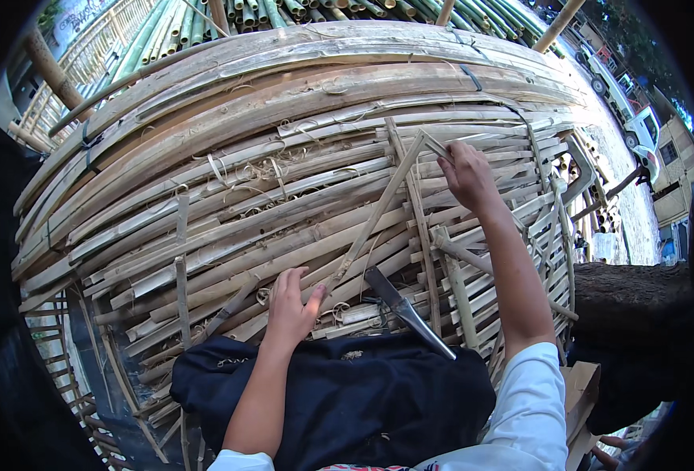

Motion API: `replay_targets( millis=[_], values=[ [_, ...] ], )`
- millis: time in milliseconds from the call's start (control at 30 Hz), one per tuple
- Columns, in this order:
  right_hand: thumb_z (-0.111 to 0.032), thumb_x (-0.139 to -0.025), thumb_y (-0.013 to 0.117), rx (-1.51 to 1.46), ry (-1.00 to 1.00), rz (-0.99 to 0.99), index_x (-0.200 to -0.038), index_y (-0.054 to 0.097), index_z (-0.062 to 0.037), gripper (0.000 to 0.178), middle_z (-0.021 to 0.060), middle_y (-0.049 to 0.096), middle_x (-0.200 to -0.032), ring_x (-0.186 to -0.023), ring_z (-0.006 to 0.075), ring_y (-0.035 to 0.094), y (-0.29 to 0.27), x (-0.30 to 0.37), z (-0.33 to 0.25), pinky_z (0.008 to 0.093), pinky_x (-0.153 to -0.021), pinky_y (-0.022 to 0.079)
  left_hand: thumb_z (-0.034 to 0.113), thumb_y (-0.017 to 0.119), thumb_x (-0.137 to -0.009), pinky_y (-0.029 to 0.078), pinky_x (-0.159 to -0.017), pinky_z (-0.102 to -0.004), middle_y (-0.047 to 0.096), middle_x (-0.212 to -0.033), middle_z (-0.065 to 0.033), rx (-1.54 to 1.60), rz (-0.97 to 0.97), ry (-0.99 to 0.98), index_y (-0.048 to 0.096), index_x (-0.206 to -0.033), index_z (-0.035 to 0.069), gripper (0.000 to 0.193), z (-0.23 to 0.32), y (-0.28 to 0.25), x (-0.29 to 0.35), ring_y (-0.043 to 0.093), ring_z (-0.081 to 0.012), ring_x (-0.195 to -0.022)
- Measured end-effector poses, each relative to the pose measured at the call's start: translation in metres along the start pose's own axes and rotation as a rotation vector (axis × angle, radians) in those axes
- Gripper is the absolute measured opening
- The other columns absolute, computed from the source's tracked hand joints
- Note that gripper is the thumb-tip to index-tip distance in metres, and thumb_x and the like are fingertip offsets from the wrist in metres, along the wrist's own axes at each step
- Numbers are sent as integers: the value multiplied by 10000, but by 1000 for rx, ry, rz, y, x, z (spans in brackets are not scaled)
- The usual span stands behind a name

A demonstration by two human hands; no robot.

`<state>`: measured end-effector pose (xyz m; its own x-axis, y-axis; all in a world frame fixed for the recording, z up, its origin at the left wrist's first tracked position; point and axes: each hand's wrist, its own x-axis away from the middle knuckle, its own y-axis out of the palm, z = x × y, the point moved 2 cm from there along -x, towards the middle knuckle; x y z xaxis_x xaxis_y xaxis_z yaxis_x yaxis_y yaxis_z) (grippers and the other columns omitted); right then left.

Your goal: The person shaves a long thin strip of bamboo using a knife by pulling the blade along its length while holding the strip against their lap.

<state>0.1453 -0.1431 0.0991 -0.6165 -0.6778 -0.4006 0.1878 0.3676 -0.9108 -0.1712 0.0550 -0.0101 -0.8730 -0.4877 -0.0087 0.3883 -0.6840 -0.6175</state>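
Note:
A narrow bamboo strip [381,206] slants up from near my left thumb and folds sharply at its top. My right hand [471,179] is closed, pinching the short end past the fold. My left hand [288,308] rests by the strip's lower end, fingers stretched and thumb apart; the thumb is close to the strip, but whether it touches I cannot tell. Between my arms lies a knife [402,306] with a broad dark blade and a shiny metal handle, its handle end on the dark cloth [339,392] over my lap.
Long split bamboo slats [284,110] lie stacked ahead, tied in places with dark bands, with curled shavings [272,169] on them. A slatted bamboo frame [461,294] stands beside my right forearm. Green bamboo poles [245,16] lie farther back. A log [629,302] is at right, a white truck [637,129] beyond.

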Motion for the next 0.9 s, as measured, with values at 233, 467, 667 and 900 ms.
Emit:
replay_targets(
  millis=[233, 467, 667, 900],
  values=[
    [-213, -881, 631, -83, 16, 118, -1016, 614, -29, 229, 137, 634, -903, -895, 336, 603, -58, 12, -16, 434, -806, 449, 402, 676, -862, 441, -873, -412, 648, -963, -140, 75, -300, 10, 617, -1075, 32, 431, 16, -6, 9, 596, -295, -976],
    [-177, -873, 645, -171, 26, 291, -1015, 625, -26, 209, 162, 647, -905, -821, 342, 632, -130, 22, -13, 418, -730, 484, 265, 690, -890, 443, -630, -275, 582, -637, -66, 368, -401, 58, 631, -771, -11, 307, 46, -13, 21, 536, -97, -665],
    [-159, -871, 636, -227, 90, 380, -1075, 626, -7, 254, 167, 651, -928, -829, 314, 632, -173, 41, -3, 390, -761, 488, 237, 684, -902, 301, -449, -284, 418, -526, -46, 326, -280, 261, 553, -730, -20, 336, 97, -60, 43, 323, -94, -506],
    [-129, -820, 681, -383, 196, 350, -1249, 537, -23, 464, 196, 620, -1103, -1099, 335, 574, -211, 90, -61, 415, -954, 438, 242, 612, -944, 314, -488, -305, 407, -577, -53, 325, -307, 264, 541, -798, -23, 312, 144, -64, 79, 341, -108, -552]
  ],
)
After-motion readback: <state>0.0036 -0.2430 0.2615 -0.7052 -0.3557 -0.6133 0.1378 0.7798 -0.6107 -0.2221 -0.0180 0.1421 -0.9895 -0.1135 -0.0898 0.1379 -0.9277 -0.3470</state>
